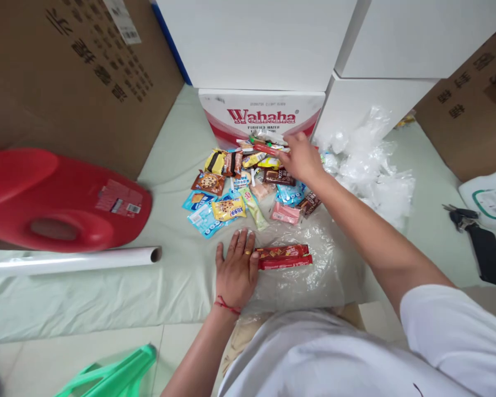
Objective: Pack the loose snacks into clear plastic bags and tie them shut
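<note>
My left hand (236, 270) lies flat, fingers apart, at the left edge of a clear plastic bag (326, 281). Its thumb is beside two long red snack packets (283, 252) lying on that bag. Further off, my right hand (303, 157) reaches to the back of a pile of small wrapped snacks, thumb and fingers closed on a thin red snack packet (267, 149). Nearer the front of the pile are a yellow cookie packet (228, 209), a pale green packet (253, 207), a pink packet (285, 213) and a brown cookie packet (208, 182).
A Wahaha carton (262, 113) stands right behind the pile. Crumpled clear bags (372, 171) heap up at the right, with keys (463, 215) beyond. On the left are a red jug (62, 204), a white roll (78, 260) and a large cardboard box (74, 71). A green stool (111, 375) stands below.
</note>
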The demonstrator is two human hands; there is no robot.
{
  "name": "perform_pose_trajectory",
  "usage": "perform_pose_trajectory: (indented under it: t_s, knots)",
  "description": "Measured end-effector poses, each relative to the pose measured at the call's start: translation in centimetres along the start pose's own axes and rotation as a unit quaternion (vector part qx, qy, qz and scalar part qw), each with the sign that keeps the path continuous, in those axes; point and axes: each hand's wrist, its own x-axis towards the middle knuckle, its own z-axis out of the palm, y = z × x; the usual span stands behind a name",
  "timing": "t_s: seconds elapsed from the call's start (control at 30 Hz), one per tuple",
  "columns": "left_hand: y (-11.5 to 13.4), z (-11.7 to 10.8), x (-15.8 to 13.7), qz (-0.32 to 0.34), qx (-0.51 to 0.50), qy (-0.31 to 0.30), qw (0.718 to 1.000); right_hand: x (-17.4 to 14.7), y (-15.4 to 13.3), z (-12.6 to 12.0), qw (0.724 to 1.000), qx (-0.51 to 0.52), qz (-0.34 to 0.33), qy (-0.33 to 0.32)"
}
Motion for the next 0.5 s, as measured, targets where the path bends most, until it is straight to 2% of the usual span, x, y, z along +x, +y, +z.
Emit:
perform_pose_trajectory:
  t_s: [0.07, 0.13, 0.23, 0.33, 0.43, 0.5]
  knots:
    - [0.1, -0.1, 0.0, -0.003, -0.002, -0.001, 1.000, 3.1, 0.3, 1.4, 0.998, -0.032, 0.010, -0.048]
    - [0.2, -0.2, 0.0, -0.007, -0.007, -0.003, 1.000, 4.7, 0.5, 2.2, 0.995, -0.048, 0.004, -0.090]
    - [0.4, -0.3, 0.0, -0.012, -0.016, -0.004, 1.000, 3.8, 0.9, 1.6, 0.995, -0.048, -0.011, -0.083]
    - [0.4, -0.4, 0.0, -0.011, -0.027, 0.000, 1.000, -0.9, 1.2, -0.2, 0.996, -0.006, -0.064, -0.060]
    - [0.2, -0.4, -0.1, -0.007, -0.043, 0.004, 0.999, -8.4, 1.3, -1.5, 0.975, 0.081, -0.160, -0.129]
    - [0.1, -0.4, -0.1, -0.003, -0.056, 0.010, 0.998, -13.5, 1.1, -1.6, 0.960, 0.135, -0.185, -0.163]
